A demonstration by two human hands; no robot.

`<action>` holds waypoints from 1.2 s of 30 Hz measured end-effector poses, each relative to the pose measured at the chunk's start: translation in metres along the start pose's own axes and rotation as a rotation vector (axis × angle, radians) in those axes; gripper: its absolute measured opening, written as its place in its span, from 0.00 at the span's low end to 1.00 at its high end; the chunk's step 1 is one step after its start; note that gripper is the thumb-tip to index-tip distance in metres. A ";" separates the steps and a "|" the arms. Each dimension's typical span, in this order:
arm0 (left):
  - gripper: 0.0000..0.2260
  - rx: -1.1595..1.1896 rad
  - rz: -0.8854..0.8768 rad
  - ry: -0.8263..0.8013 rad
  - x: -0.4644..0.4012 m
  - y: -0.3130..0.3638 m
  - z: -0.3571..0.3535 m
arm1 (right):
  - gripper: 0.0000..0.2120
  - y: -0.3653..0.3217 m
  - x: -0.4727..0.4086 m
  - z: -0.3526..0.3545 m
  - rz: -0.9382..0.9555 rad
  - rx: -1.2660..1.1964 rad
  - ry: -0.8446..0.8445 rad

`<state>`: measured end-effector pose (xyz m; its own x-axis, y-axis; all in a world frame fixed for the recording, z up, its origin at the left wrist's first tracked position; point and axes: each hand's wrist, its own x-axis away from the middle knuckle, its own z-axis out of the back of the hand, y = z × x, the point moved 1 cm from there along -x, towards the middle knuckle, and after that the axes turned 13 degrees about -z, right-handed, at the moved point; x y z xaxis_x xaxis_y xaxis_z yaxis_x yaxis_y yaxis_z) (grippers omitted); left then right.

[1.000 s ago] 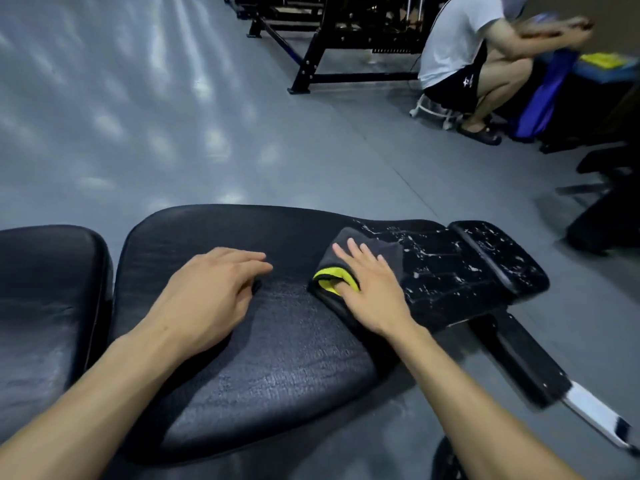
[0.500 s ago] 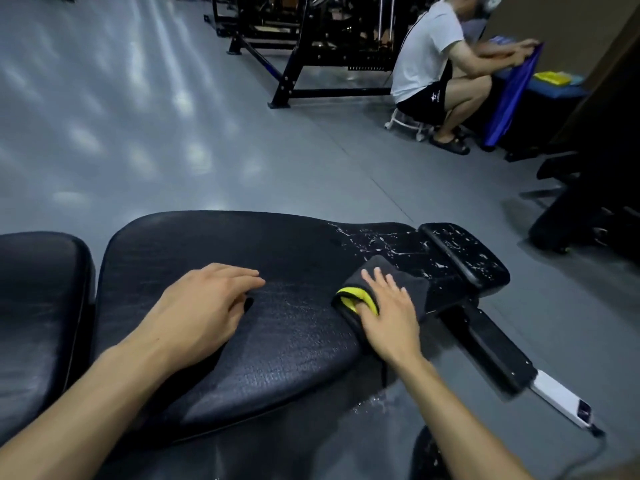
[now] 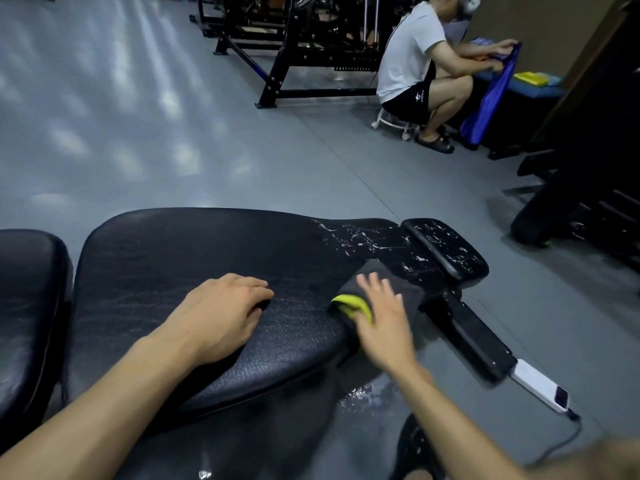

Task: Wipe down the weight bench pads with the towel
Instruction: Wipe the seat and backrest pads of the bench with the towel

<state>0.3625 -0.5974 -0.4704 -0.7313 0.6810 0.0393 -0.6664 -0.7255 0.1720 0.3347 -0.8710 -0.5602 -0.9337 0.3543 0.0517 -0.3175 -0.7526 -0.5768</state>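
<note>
On the bench pad (image 3: 180, 271) — right hand (image 3: 384, 323) presses towel (image 3: 398, 292).

Pretty clearly a gym: there's a black padded weight bench (image 3: 214, 268) up front with cracked vinyl and a narrower end pad (image 3: 446, 249), sitting on grey rubbery floor (image 3: 138, 133) that runs across the whole room. Further back you can see heavy black steel machine frames (image 3: 298, 46), and more dark equipment (image 3: 588, 188) along the right side. Someone in a white tee and shorts (image 3: 412, 67) sits on a little stool by a blue-topped bench (image 3: 533, 88).
</note>
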 end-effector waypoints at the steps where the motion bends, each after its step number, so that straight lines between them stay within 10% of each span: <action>1: 0.19 -0.002 0.003 -0.010 -0.002 0.000 -0.001 | 0.33 -0.012 0.025 -0.006 0.114 -0.011 -0.043; 5: 0.19 0.006 0.031 -0.029 -0.012 -0.003 -0.006 | 0.37 -0.001 0.043 0.008 0.344 0.053 -0.209; 11: 0.19 0.053 0.068 -0.029 -0.015 -0.001 -0.020 | 0.28 0.050 -0.061 0.041 -0.075 0.211 -0.141; 22: 0.19 0.083 0.109 -0.107 -0.016 0.001 -0.021 | 0.36 0.018 -0.088 0.082 0.048 0.778 -0.495; 36: 0.27 -0.071 0.228 0.172 -0.052 0.025 -0.044 | 0.33 0.041 -0.127 0.028 0.002 0.367 -0.183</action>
<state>0.3772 -0.6556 -0.5113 -0.8732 0.4771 -0.0995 -0.4861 -0.8672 0.1082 0.4360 -0.9625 -0.5678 -0.9378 0.2731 0.2142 -0.3229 -0.9130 -0.2495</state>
